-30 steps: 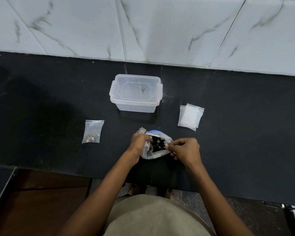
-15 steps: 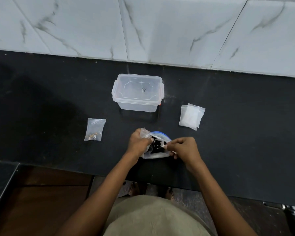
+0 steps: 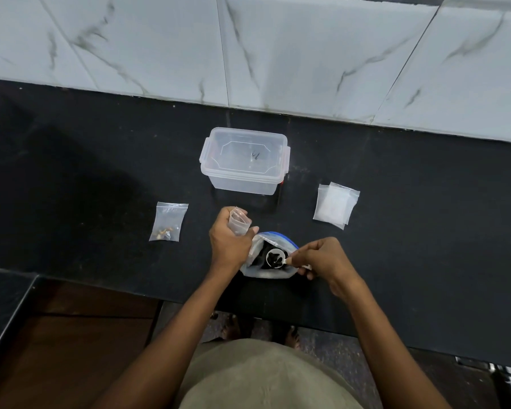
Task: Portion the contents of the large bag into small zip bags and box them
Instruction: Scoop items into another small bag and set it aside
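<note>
On the black stone bench (image 3: 425, 202) below marbled wall tiles, one filled small clear zip bag (image 3: 168, 221) lay unboxed beside the lidded clear plastic box (image 3: 244, 160), while the left hand (image 3: 229, 242) gripped an open small bag (image 3: 239, 222) and the right hand (image 3: 322, 258) pinched a loaded white scoop (image 3: 275, 258) over the blue-zippered large bag (image 3: 270, 255).

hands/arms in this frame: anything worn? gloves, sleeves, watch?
Nothing worn. Left hand and right hand are bare, no gloves, no rings visible on the fingers. Both forearms are bare to the frame's bottom edge: no sleeves, watch or bands.
</note>
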Tool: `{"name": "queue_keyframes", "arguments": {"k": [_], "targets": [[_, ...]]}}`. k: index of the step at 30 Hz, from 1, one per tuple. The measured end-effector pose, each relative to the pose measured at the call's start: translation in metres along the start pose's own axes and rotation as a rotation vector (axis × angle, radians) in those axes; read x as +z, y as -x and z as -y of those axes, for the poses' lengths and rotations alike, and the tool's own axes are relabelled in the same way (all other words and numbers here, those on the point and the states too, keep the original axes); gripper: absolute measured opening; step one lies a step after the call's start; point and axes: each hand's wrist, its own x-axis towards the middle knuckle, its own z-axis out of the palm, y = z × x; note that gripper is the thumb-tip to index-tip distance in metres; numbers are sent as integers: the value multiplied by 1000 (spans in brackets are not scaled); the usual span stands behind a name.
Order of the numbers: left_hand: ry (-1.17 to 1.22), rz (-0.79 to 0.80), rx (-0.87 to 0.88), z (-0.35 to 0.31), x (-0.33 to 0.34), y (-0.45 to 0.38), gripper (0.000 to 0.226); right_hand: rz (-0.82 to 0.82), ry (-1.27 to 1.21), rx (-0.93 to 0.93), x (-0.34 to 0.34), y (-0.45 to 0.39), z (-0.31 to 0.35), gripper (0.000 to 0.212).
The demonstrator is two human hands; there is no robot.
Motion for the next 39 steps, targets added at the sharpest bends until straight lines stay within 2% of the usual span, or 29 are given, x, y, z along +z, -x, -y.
{"name": "queue_keyframes", "arguments": {"k": [9,14,18,22,25,29,31,36,39], "targets": [[-36,187,1,8,0,2,36,-18,106,-35,4,2,1,7],[-54,132,142,2,-2,6,38,31,-6,-112,-4,17,24,3],[-73,98,277,-5,-2,8,40,-28,-113,-219,-6,31,46,4],[-114,114,338,-11,4,10,46,-110,-183,-360,5,42,59,5],[-54,99,386,-22,10,15,39,-237,-35,-486,20,46,58,7],[37,89,391,-28,12,16,34,-409,241,-855,33,47,51,15],[61,71,388,-28,13,15,33,-452,339,-976,33,46,49,14],[118,54,390,-29,13,12,35,-349,488,-1101,27,49,51,27],[149,62,397,-30,13,10,38,-402,502,-1162,24,50,52,25]]}}
